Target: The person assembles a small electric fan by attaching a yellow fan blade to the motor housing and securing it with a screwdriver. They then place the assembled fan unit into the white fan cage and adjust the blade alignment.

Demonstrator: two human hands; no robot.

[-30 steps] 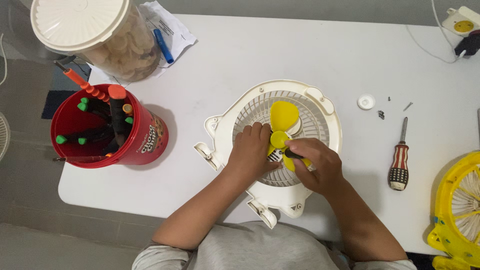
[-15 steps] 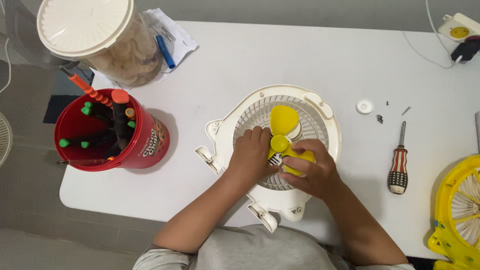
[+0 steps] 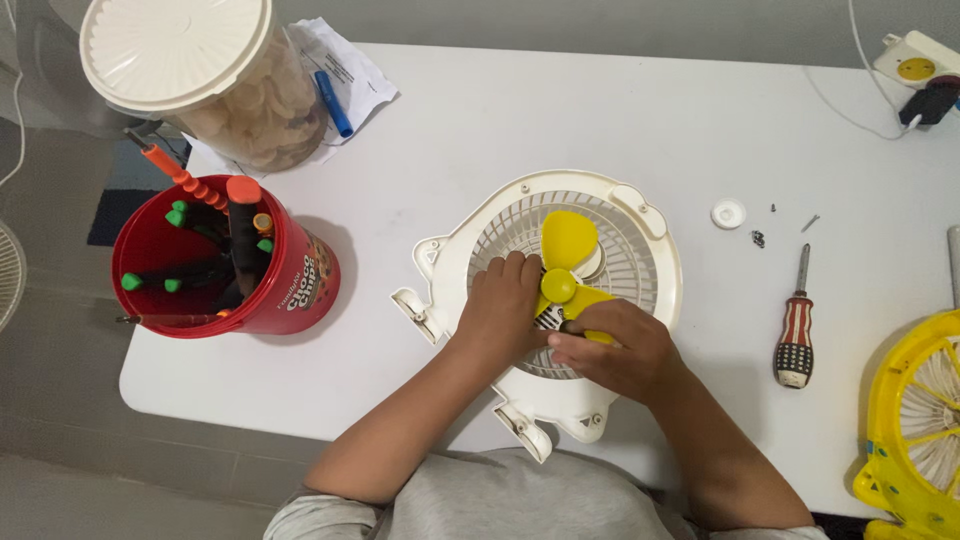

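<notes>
A round cream plastic fan housing with a slatted grille (image 3: 640, 215) lies flat near the front edge of the white surface (image 3: 560, 110). A yellow plastic fan blade (image 3: 567, 240) sits at its centre on a yellow hub. The left hand (image 3: 503, 310) rests palm down on the grille, fingers curled against the hub's left side; its grip looks loose, pressing rather than closed around anything. The right hand (image 3: 615, 350) has a narrow grip, fingers pinched on a small dark tool (image 3: 568, 326) whose tip points at the hub, just under the lower blade.

To the left stands a red round tub (image 3: 300, 285) with a printed label band on its side, filled with green-, orange- and black-handled tools. Behind it sits a clear plastic jar with a cream lid (image 3: 175, 50), next to a printed paper sheet (image 3: 355, 70) carrying a blue pen (image 3: 331, 100). To the right of the housing lie a small white round cap (image 3: 729, 213), a few loose dark screws (image 3: 760, 238), and a screwdriver with a striped red, white and dark handle (image 3: 796, 335). A yellow fan grille (image 3: 915, 420) shows at the right edge, and a white socket with a yellow round sticker (image 3: 917, 62) sits at the far right corner.
</notes>
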